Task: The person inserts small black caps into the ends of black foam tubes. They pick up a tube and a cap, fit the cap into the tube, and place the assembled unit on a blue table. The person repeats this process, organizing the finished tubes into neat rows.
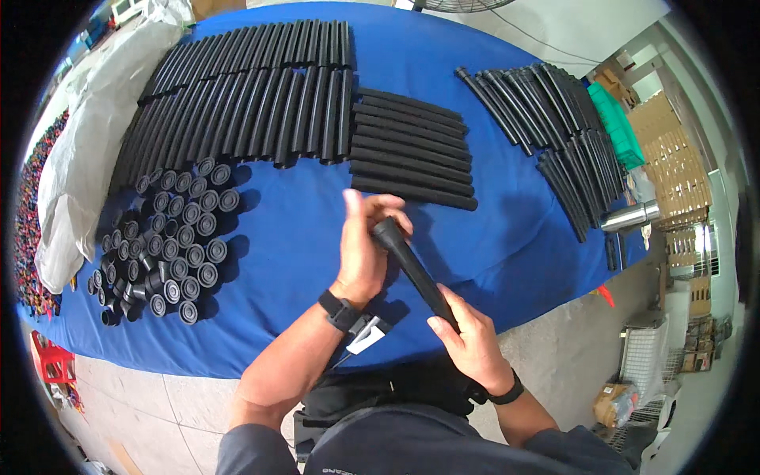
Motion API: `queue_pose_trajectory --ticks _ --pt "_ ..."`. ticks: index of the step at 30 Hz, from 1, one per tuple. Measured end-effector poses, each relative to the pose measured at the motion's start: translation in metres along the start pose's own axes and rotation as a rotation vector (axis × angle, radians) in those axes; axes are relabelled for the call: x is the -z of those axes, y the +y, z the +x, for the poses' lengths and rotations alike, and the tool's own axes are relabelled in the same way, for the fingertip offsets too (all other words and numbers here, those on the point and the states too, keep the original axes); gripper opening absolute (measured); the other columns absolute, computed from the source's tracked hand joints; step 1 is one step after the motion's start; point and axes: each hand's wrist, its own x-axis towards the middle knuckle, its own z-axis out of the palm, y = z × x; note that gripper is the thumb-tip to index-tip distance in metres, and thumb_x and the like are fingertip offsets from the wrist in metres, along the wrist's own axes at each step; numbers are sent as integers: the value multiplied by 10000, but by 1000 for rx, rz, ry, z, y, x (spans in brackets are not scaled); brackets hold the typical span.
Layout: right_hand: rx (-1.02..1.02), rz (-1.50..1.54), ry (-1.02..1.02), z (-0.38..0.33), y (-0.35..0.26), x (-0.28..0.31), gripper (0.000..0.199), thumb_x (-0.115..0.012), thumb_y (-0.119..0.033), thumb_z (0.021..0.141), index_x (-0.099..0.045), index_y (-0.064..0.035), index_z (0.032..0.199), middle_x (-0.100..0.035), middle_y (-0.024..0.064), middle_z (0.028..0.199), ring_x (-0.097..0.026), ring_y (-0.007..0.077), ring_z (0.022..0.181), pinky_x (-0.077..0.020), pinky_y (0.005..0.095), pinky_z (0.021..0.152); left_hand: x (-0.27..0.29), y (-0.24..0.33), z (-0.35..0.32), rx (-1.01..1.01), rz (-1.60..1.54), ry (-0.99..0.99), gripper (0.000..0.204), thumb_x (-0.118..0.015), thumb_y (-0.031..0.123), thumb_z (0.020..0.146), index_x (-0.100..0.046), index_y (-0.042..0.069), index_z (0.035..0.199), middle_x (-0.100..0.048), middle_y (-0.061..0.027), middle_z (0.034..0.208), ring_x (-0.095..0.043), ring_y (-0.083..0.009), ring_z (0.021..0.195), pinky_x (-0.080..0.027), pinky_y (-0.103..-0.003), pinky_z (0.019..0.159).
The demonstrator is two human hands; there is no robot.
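Observation:
My right hand [475, 340] is closed round the lower end of a black tube [423, 279], which slants up and to the left in front of me. A wider black end cap [387, 232] sits on its upper end. Beside that cap is my left hand [366, 249], thumb raised and apart, fingers loosely bent behind the cap; whether the palm touches it is hard to tell. Loose round black caps [185, 236] lie in a cluster to the left. Ahead are rows of smooth black tubes [245, 115] and a stack of matt black sleeves [412, 154].
Capped black tubes [526, 99] lie in rows at the right of the blue cloth [412, 47], near a green bin [613, 127] and a shiny metal cylinder [631, 216]. White plastic sheeting [87, 158] hangs along the left edge. A red stool [51, 360] stands at lower left.

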Motion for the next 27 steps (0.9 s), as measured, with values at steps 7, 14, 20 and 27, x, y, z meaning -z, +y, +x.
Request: queue_pose_trajectory --ticks 7,14,20,27 --pt "-4 139 -83 -11 1 2 501 -688 -169 976 -522 65 1388 -613 192 944 -632 338 766 -530 410 745 4 17 4 210 -340 111 700 -413 751 978 -659 95 976 -535 -48 723 -536 -199 668 -479 -338 613" --pt "-3 161 -75 -14 0 -18 551 -666 -205 1003 -459 21 1461 -677 285 1069 -699 430 910 -549 433 730 8 10 1 82 -233 126 561 -481 626 1025 -608 121 815 -426 10 601 -389 -128 502 -344 -289 482" --pt "59 48 -29 -17 3 -28 563 -668 -187 993 -443 15 1468 -685 282 1042 -695 450 907 -559 469 721 4 13 -4 83 -234 238 535 -487 610 1031 -553 146 773 -414 19 608 -378 -127 511 -324 -289 480" --pt "59 -141 7 -22 7 -29 603 -694 -220 968 -444 -14 1475 -673 192 841 -684 411 677 -560 477 581 15 11 0 122 -254 200 549 -461 604 1046 -531 146 753 -396 23 601 -337 -125 503 -284 -298 483"
